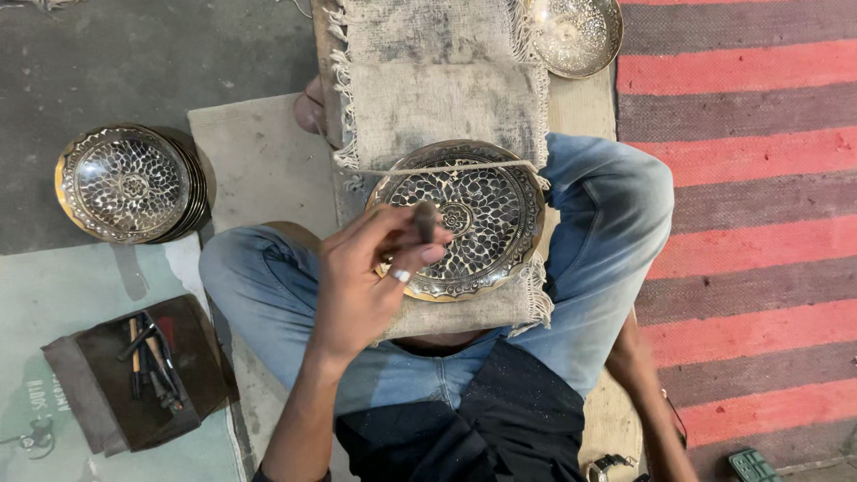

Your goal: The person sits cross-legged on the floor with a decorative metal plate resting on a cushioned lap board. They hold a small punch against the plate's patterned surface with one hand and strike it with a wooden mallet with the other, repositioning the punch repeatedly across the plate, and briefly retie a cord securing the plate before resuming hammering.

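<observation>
We see an engraved brass plate (469, 219) lying face up on a frayed burlap cloth (442, 98) draped over the seated person's lap, a thin cord (446, 169) stretched across the plate's upper edge. The plate is round, its well filled with a dark, scale-like cell pattern around a small central flower, and its rim is a bright gold band with scalloped ornament. Over the plate's left half we find the left hand (370, 277), a ring on one finger, its fingers closed around a short dark tool (425, 221) whose tip stands near the flower. The right hand is out of view; only the right forearm shows, running down past the knee to the lower right of the plate. Left of the plate, well apart on the dark floor, sits a stack of matching plates (129, 185), and below that stack a dark pouch of hand tools (147, 366). Above the plate's upper right, just beyond the cloth, rests another brass bowl (576, 34). To the plate's right lies a red and grey striped rug (759, 223), which gives open room there.
</observation>
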A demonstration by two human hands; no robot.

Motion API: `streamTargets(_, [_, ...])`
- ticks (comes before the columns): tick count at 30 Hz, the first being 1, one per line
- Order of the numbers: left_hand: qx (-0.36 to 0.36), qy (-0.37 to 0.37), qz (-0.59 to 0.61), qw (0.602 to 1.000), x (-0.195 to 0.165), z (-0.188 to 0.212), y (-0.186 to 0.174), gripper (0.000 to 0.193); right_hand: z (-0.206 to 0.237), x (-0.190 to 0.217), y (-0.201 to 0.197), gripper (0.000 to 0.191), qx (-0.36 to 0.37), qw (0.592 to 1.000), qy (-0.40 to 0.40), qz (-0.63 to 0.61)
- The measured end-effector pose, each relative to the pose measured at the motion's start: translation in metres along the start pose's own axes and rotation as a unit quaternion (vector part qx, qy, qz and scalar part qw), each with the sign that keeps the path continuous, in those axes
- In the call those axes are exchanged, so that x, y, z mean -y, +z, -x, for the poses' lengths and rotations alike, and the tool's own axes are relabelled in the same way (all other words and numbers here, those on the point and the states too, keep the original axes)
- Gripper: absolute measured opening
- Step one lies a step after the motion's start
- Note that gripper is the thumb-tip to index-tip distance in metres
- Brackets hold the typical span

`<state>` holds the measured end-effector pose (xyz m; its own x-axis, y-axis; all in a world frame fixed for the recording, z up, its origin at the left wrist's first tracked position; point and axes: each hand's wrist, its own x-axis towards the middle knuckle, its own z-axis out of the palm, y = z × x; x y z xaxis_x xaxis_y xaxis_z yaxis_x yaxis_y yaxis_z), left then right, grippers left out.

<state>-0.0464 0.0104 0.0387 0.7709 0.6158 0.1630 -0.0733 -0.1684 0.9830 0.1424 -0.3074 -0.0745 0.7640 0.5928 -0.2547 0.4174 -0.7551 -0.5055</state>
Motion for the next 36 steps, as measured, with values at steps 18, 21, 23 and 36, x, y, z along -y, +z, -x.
streamTargets(18, [0.109,0.099,-0.144,0.979,0.023,-0.021,0.015,0.050,-0.022,0.005,-0.080,0.048,-0.169,0.896,-0.114,-0.395])
streamTargets(21, [0.108,0.107,-0.166,0.974,0.024,-0.020,0.013,0.047,-0.043,0.017,-0.095,0.037,-0.124,0.919,-0.183,-0.328])
streamTargets(23, [0.105,0.096,-0.171,0.975,0.024,-0.018,0.013,0.044,-0.055,0.035,-0.103,0.028,-0.119,0.954,-0.219,-0.169])
streamTargets(36, [0.086,0.107,-0.188,0.972,0.034,-0.013,0.016,0.036,-0.081,0.144,-0.100,0.034,-0.205,0.909,-0.354,0.081])
